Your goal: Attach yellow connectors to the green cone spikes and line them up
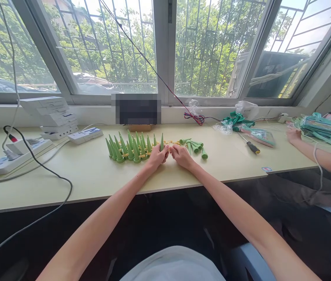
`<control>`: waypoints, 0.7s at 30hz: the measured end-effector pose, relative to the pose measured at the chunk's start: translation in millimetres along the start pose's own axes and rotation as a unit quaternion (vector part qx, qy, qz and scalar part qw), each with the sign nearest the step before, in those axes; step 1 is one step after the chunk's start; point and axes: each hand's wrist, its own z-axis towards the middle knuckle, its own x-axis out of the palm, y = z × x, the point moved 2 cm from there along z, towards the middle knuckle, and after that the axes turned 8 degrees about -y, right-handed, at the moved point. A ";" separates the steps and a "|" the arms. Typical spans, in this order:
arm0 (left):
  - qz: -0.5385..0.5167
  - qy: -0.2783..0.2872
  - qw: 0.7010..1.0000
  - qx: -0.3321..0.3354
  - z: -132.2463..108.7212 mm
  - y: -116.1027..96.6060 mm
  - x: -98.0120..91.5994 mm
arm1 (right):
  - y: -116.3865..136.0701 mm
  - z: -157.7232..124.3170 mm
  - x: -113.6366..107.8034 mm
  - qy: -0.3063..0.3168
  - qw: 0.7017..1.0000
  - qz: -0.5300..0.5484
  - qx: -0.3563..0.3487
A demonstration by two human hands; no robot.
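Observation:
My left hand (157,156) is closed around a green cone (162,142) that stands point up. Close beside it, my right hand (182,157) has its fingers pinched together; what lies between the fingertips is too small to make out. Small yellow pieces (177,142) show just behind the two hands. To the left, several green cones (136,152) stand upright in rows, with more yellow bits among them. Several loose green cones (196,146) lie on their sides to the right of my right hand.
White boxes (57,117) are stacked at the left, near a power strip (16,158) and cables. A screwdriver (253,147) and green packaged items (237,120) lie to the right. A co-worker's hand (294,134) rests at the far right. The table edge (229,180) runs before me.

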 end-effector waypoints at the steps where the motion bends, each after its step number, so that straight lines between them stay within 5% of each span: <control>1: -0.003 -0.001 1.000 -0.001 0.1 0.1 0.1 | -0.7 0.2 -0.2 -0.010 1.000 -0.001 0.001; 11: -0.022 -0.031 0.999 -0.023 3.1 4.3 -2.0 | 2.8 -0.4 -0.1 -0.003 0.999 0.025 -0.024; 21: -0.012 0.001 1.000 -0.007 -0.7 -0.3 0.5 | 2.1 -0.2 -0.7 0.008 1.000 0.005 -0.015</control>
